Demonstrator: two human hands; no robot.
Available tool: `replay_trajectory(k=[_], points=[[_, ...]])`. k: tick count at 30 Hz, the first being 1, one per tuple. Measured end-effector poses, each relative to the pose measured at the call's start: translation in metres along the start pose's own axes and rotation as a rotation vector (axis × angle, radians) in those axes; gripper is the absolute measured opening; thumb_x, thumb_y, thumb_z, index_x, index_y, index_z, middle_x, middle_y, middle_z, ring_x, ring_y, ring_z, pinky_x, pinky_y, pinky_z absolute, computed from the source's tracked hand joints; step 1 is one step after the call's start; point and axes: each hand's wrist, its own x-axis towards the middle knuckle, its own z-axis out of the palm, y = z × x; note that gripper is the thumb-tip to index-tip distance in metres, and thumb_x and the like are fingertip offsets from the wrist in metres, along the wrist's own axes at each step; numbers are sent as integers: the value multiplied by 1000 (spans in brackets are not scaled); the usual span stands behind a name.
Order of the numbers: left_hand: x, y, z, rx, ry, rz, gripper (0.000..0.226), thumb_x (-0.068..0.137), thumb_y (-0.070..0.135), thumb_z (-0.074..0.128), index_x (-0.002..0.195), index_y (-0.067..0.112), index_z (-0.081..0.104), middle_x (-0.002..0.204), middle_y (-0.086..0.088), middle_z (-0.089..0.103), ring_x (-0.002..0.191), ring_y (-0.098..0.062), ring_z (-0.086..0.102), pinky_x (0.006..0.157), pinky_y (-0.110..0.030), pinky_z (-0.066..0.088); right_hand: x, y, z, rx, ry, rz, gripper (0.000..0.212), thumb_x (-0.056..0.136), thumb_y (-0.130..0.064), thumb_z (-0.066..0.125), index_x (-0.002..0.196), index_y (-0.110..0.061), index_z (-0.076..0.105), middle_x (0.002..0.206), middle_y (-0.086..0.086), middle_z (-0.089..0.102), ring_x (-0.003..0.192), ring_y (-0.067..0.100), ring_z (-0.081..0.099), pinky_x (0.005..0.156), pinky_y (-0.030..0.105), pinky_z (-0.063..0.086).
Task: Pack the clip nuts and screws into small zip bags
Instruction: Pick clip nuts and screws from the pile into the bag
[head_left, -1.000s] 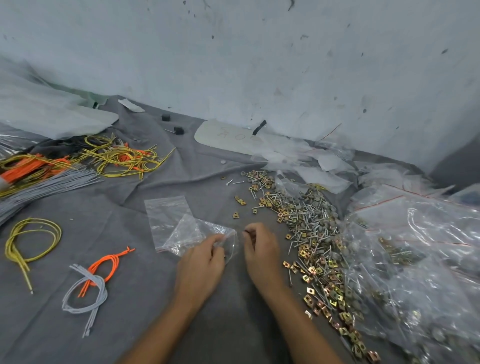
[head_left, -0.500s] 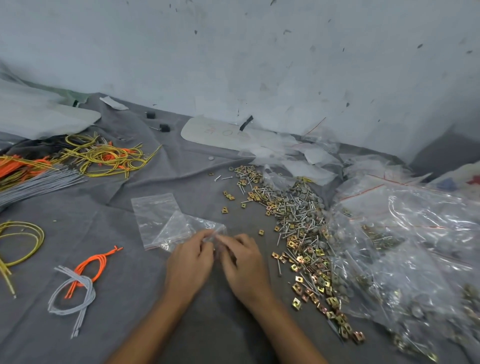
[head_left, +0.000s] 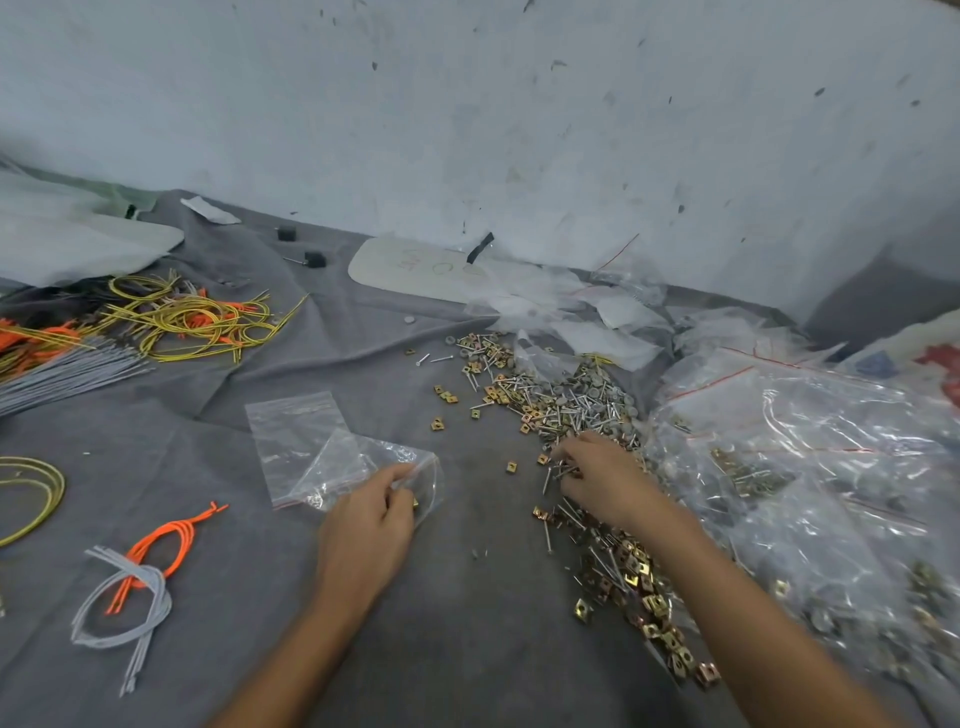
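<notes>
A long pile of brass clip nuts and silver screws (head_left: 561, 410) runs across the grey cloth from the middle to the lower right. My left hand (head_left: 371, 514) pinches the mouth of a small clear zip bag (head_left: 358, 467) that has a few parts inside. A second, flat zip bag (head_left: 293, 431) lies under it. My right hand (head_left: 602, 475) rests on the pile with its fingers curled over some screws (head_left: 563, 470). A single clip nut (head_left: 512, 467) lies between the two hands.
Large clear bags of packed parts (head_left: 810, 467) fill the right side. Yellow cable loops (head_left: 192, 317), grey ties (head_left: 62, 371) and an orange and grey bundle (head_left: 140, 566) lie at the left. A white plate (head_left: 415, 265) and crumpled plastic sit by the wall.
My right hand has left the bag's mouth and moved right onto the pile of screws and clip nuts. My left hand still holds the bag.
</notes>
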Motion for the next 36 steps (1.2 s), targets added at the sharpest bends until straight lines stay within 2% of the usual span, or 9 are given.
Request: replay_trajectory(k=[4,7,12,16,19,21,25,32,36], points=[[-1,0,-1,-7,-3,14,50,79,43,38,116,35,69,76,10,70,83,-23,68,83,-44,56,11,-1,-1,-46,-1,63,46,93,-30,56,138,-29,46,136,2,46,124,28,48,98,40,43],[-1,0,-1,-7,2,14,48,79,42,38,116,36,69,80,8,72,85,-21,68,84,-44,56,14,-5,4,-115,-34,43,49,96,-27,49,145,-29,42,149,4,42,131,34,43,107,46,38],[-1,-1,0,0,2,13,47,80,42,38,116,37,68,83,9,73,86,-19,68,84,-44,55,0,-20,15,-58,65,-133,25,101,-22,48,124,-24,59,126,-2,57,115,21,52,99,34,34],[-1,-3,-1,1,8,14,47,80,39,39,115,36,70,71,14,69,79,-16,66,81,-43,55,-11,-29,19,197,3,-235,30,101,-36,54,131,-34,56,122,-9,58,108,10,57,94,30,47],[0,-2,0,13,-1,21,50,78,42,37,116,36,69,75,12,69,81,-19,66,82,-42,55,6,-12,6,284,207,-81,27,101,-35,51,128,-36,56,119,-11,60,106,9,59,85,26,48],[1,-2,1,19,-6,19,50,78,40,37,117,35,69,83,8,73,87,-21,67,85,-44,54,24,8,-6,130,302,85,31,102,-34,50,132,-31,55,131,-1,57,121,21,53,98,39,46],[2,-2,1,30,-2,13,52,78,41,37,118,34,69,92,11,74,94,-17,67,89,-44,54,40,19,-6,-89,25,218,57,102,-53,41,152,-27,34,157,8,38,142,34,36,115,51,29],[4,-2,1,30,4,8,52,78,41,36,118,34,69,94,13,74,96,-15,67,89,-43,54,5,-17,24,115,136,-142,31,101,-23,52,131,-31,53,135,-1,54,119,21,55,100,36,45],[2,-1,1,24,7,2,51,77,41,36,115,35,70,88,12,73,90,-19,67,86,-44,55,-8,-28,26,261,148,-189,25,100,-17,55,120,-29,64,122,-8,66,109,14,62,95,33,50]])
